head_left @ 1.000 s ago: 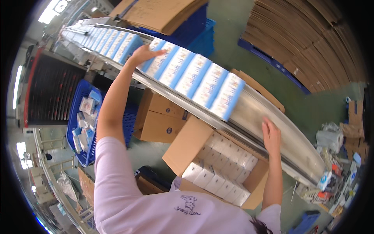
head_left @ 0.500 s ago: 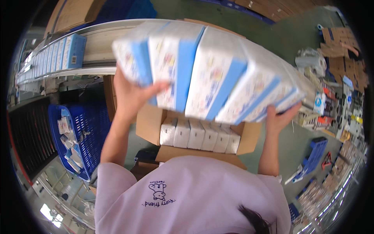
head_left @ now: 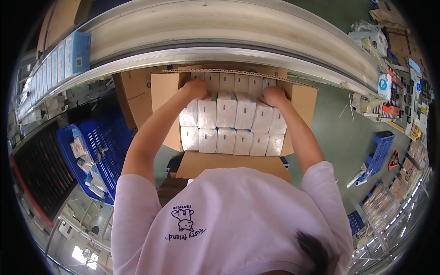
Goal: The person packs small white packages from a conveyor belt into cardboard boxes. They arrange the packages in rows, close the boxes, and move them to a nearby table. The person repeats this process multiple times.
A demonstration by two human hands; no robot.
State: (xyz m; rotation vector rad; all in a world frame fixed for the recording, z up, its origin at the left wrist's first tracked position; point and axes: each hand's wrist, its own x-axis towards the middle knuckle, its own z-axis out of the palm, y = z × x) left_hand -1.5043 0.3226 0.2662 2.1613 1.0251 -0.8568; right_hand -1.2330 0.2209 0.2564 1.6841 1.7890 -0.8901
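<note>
An open cardboard carton (head_left: 166,94) stands in front of me, with three rows of white film-wrapped tissue packs in it. My left hand (head_left: 196,89) is curled over the far left end of the middle row of packs (head_left: 226,112). At the right end of that row, my right hand (head_left: 273,96) presses in with bent fingers. Both sets of fingertips are hidden between the middle row and the far row (head_left: 226,81). The middle row sits slightly higher than the near row (head_left: 226,141), and a little blue shows between the packs.
A pale conveyor (head_left: 229,27) with a metal rail runs beyond the carton. On its left end stands a line of blue and white packs (head_left: 78,52). A blue basket (head_left: 103,151) holding loose packs is at the left. Blue pallets (head_left: 378,153) lie on the right floor.
The row of tissue packs has come down from above the carton into its middle, between the far and near rows. Both hands moved down and inward with it.
</note>
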